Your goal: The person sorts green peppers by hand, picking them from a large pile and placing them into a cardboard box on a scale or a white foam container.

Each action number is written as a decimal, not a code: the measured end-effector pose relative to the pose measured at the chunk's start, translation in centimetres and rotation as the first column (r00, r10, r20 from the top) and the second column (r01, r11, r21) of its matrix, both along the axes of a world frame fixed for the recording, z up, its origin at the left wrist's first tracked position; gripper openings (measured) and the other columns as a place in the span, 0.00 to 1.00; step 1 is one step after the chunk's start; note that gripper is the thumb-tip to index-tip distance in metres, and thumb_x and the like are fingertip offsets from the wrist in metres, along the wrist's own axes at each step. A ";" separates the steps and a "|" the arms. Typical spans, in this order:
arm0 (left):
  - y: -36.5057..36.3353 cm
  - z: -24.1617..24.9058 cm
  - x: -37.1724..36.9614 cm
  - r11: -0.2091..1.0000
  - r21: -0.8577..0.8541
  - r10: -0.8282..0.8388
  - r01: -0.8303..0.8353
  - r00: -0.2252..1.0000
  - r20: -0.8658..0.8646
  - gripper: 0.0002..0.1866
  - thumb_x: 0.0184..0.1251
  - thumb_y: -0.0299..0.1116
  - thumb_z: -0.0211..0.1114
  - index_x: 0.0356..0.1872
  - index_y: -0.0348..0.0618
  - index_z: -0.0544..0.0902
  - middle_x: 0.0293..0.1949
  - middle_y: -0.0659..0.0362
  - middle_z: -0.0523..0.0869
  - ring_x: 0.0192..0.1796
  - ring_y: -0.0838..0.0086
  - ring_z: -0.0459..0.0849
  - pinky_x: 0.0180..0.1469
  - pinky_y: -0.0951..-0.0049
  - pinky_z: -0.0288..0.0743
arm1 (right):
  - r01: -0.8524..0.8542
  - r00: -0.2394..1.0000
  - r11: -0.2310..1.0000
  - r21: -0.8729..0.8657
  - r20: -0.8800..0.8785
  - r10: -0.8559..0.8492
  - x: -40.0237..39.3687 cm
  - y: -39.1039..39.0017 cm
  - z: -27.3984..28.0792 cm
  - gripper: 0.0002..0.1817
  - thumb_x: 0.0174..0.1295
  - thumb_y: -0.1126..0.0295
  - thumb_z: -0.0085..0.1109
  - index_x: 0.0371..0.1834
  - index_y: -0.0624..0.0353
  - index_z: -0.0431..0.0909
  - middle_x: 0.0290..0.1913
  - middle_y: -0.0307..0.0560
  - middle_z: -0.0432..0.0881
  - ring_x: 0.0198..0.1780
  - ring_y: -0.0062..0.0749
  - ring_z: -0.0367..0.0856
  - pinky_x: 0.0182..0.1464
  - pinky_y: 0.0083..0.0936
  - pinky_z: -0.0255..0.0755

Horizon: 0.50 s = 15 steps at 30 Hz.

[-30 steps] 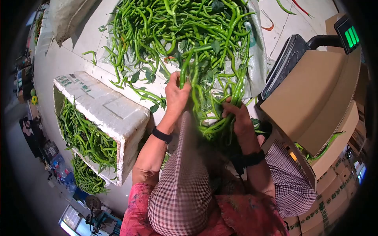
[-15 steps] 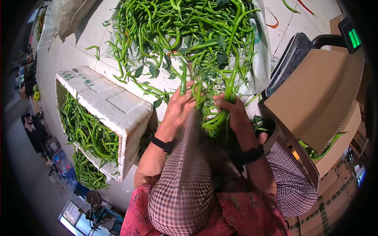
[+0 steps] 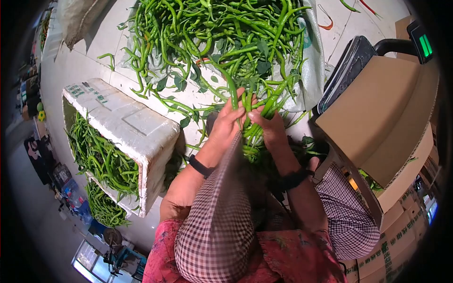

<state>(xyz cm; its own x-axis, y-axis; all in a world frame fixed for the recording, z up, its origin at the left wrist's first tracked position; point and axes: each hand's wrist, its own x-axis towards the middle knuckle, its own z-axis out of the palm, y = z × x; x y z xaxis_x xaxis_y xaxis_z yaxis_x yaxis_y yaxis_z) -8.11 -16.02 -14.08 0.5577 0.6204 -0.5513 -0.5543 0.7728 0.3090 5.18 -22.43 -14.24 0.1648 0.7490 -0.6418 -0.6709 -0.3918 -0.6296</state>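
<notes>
My two arms reach forward and inward, each forearm slanting toward the middle, so that my hands come close together in front of my knees. My left hand (image 3: 228, 123) has its fingers bent around the lower end of a long green pepper (image 3: 232, 92), which sticks up past the fingertips and leans away to the left. A black band (image 3: 200, 167) circles that wrist. My right hand (image 3: 269, 128) is closed around a bunch of green peppers (image 3: 271, 103), its thumb pointing across toward my left hand; the stalks fan out beyond my knuckles. I wear a dark band (image 3: 296, 179) on this wrist too. More peppers show in the narrow gap between my hands, but I cannot tell which of the two grips each one.

Directly ahead of my hands lies the big heap of green peppers (image 3: 212, 33), spread over a pale woven sack (image 3: 310, 78) on the floor (image 3: 113, 47), with leaves scattered along its near edge. To the left of my left hand, well apart from it, a white foam box (image 3: 122, 111) lies on its side with peppers inside. To the right of my right hand stands an open cardboard box (image 3: 373, 108).
</notes>
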 end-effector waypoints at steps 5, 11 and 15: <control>-0.2 0.6 0.2 0.974 0.096 -0.151 0.206 0.902 -0.404 0.30 0.72 0.24 0.56 0.73 0.40 0.59 0.59 0.49 0.77 0.62 0.65 0.77 0.65 0.65 0.70 | -0.052 0.992 0.997 0.050 -0.113 0.058 -0.6 -0.4 -1.5 0.16 0.56 0.73 0.68 0.47 0.63 0.77 0.37 0.38 0.81 0.39 0.23 0.79 0.46 0.24 0.73; 1.0 1.4 0.9 0.902 0.374 0.104 0.216 0.733 -0.673 0.28 0.73 0.25 0.54 0.72 0.39 0.61 0.55 0.53 0.81 0.55 0.70 0.80 0.58 0.70 0.75 | 0.041 0.998 0.994 -0.103 0.059 -0.035 -2.0 -1.5 -0.9 0.16 0.57 0.77 0.64 0.49 0.65 0.76 0.41 0.40 0.81 0.41 0.24 0.80 0.46 0.22 0.73; 2.2 3.5 -0.1 0.698 0.532 0.210 0.480 0.573 -0.793 0.28 0.75 0.26 0.52 0.73 0.39 0.59 0.51 0.53 0.84 0.47 0.73 0.84 0.51 0.74 0.76 | -0.145 0.913 0.961 -0.236 0.343 0.222 2.1 -2.6 0.8 0.19 0.57 0.76 0.66 0.52 0.67 0.76 0.41 0.42 0.83 0.41 0.27 0.82 0.48 0.27 0.76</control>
<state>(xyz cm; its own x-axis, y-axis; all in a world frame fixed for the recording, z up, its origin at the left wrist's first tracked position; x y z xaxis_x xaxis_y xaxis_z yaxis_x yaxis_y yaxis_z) -8.17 -13.82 -10.62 0.2507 0.9277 -0.2767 0.2591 0.2111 0.9425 7.25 -25.03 -13.44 0.2868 0.6503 -0.7035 -0.3147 -0.6296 -0.7103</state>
